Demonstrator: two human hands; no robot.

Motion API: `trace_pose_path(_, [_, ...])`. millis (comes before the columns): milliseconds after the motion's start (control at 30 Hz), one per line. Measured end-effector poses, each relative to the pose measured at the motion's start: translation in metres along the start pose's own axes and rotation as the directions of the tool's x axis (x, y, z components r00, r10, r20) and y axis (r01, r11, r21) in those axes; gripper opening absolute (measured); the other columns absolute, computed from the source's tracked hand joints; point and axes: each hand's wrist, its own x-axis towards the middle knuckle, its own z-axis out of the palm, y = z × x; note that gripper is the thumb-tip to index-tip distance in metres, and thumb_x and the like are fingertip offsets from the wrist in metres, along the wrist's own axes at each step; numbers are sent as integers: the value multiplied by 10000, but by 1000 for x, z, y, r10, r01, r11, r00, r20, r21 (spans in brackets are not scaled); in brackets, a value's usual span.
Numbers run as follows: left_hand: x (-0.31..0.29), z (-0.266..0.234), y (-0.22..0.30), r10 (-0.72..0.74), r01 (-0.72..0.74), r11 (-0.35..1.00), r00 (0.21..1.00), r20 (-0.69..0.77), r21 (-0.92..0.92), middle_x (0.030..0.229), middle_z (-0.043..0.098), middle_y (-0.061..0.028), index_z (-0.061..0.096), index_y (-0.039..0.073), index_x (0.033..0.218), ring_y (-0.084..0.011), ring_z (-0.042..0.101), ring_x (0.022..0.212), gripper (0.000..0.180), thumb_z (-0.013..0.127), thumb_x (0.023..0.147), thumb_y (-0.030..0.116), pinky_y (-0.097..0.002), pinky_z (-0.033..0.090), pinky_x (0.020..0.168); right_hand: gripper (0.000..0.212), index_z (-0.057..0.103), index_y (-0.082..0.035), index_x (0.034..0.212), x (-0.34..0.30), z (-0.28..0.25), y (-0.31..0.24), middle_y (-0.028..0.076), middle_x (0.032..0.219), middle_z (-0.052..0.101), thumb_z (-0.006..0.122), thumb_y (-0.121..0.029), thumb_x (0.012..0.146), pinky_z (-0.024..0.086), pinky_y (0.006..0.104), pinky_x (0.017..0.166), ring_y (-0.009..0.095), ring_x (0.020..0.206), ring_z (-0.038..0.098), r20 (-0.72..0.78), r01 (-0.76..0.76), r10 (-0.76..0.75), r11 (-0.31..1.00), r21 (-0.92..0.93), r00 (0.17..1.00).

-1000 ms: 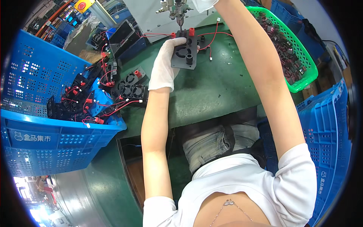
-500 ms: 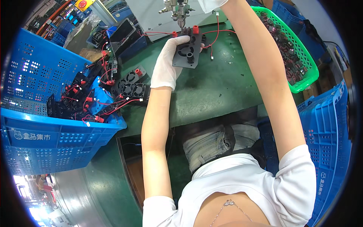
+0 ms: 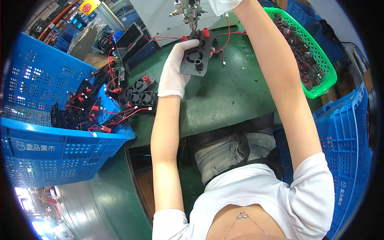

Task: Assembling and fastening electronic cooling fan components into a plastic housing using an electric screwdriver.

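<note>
A dark flat panel (image 3: 191, 68) with round fan-grille cutouts, a black post and a red terminal is gripped in my left hand (image 3: 173, 74). That hand wears a white glove, its thumb on the panel's face and its fingers mostly behind. The panel's far end sits under the tip of a metal machine head (image 3: 189, 14) with fittings. Red wires (image 3: 229, 38) with white connectors trail beside the panel. At the top edge, my gloved right hand (image 3: 225, 5) is reaching past the machine head's right side; its fingers are out of frame.
On the left, a blue perforated crate (image 3: 68, 135) holds several black fan panels with red wires. More fan assemblies (image 3: 141, 97) lie on the green table (image 3: 224, 100) beside it. A green basket (image 3: 329, 76) of small dark parts stands right. An emergency-stop button (image 3: 87, 7) is at far left.
My left hand and the panel have shifted very slightly left and toward me. The panel stays under the machine head, and my right hand remains at the top edge.
</note>
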Motion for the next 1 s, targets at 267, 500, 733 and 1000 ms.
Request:
trace_pose_path(267, [-4,0,2,-48,48,997,999,-5,64,985,686,-214,595,-101,1101,-285,703,846,326,629,844,97,-325,585,793,105,673,-53,886,-3,-11,-10,37,783,651,619,-138,857,482,270,655,141,710,615,2,-38,38,999,14,999])
trace_pose_path(500, [-5,1,1,-46,50,990,998,-35,134,946,709,-184,638,-38,1093,-248,703,810,315,628,848,158,-322,551,698,118,674,-51,896,-6,-8,-13,36,771,649,616,-148,864,482,267,646,139,694,615,-2,-70,70,997,28,998])
trace_pose_path(733, [-10,2,0,19,-18,995,1000,14,-98,1027,651,-266,562,-154,1046,-347,695,855,266,599,866,38,-358,607,813,175,697,-41,852,-25,4,-19,29,783,659,635,-204,848,457,264,643,112,695,592,-73,-4,-8,986,-165,997])
trace_pose_path(1000, [-8,1,0,14,-14,992,1000,2,-122,1031,636,-279,541,-156,1034,-374,688,875,257,601,867,29,-382,620,810,201,696,-25,842,-15,-5,-9,9,767,636,667,-222,823,432,268,632,96,696,559,-7,146,-153,957,-251,988])
